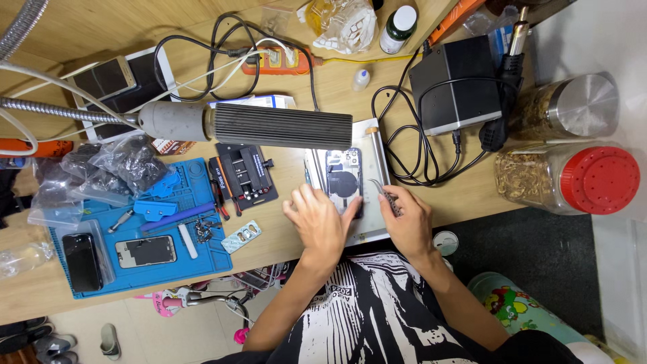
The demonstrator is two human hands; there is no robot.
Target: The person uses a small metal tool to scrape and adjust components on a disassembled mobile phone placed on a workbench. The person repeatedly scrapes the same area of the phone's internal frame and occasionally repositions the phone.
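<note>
An opened phone body (344, 176) lies on a white work plate (371, 232) at the desk's middle, under a ribbed grey lamp head (283, 126). My left hand (318, 222) rests flat on the plate, fingers touching the phone's lower left edge. My right hand (406, 219) sits to the right of the phone and holds metal tweezers (381, 192) whose tips point toward the phone's right side.
A blue mat (202, 259) on the left carries two phones, small tools and screws. A black clamp fixture (242, 176) stands next to the plate. Behind are a black power unit (453, 84), cables and a power strip (276, 62). Two jars (566, 176) stand on the right.
</note>
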